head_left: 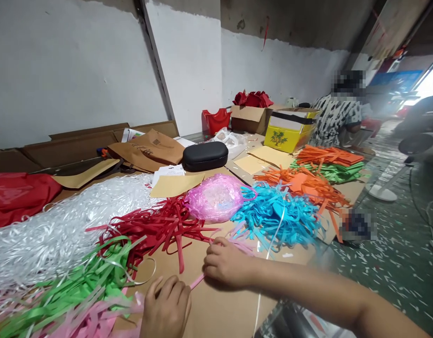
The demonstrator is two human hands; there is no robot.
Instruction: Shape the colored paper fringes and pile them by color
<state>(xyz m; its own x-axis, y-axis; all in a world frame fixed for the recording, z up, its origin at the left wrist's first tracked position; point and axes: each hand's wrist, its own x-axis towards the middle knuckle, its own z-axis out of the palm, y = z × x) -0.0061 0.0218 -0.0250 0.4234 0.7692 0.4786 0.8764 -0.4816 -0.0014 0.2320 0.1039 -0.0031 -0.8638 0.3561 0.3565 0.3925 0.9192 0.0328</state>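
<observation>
A narrow pink strip (197, 281) runs between my two hands, low over the brown cardboard surface (216, 305). My left hand (167, 307) has its fingers curled over one end of it. My right hand (225, 263) is closed around the strip further along, fingertips hidden. Just beyond the right hand lie more pale pink strips (242, 244). A heap of dark red strips (163, 225) spreads ahead of the left hand. To its left sit green strips (93, 277) and pink strips (100, 317). Blue strips (276, 211) are piled past the right hand.
A pink plastic-wrapped bundle (216, 197) and a black case (205, 156) stand mid-table. White strips (68, 225) fill the left side. Orange strips (300, 183), a yellow box (288, 134) and a cardboard box (249, 118) are further back. A person (336, 117) sits beyond.
</observation>
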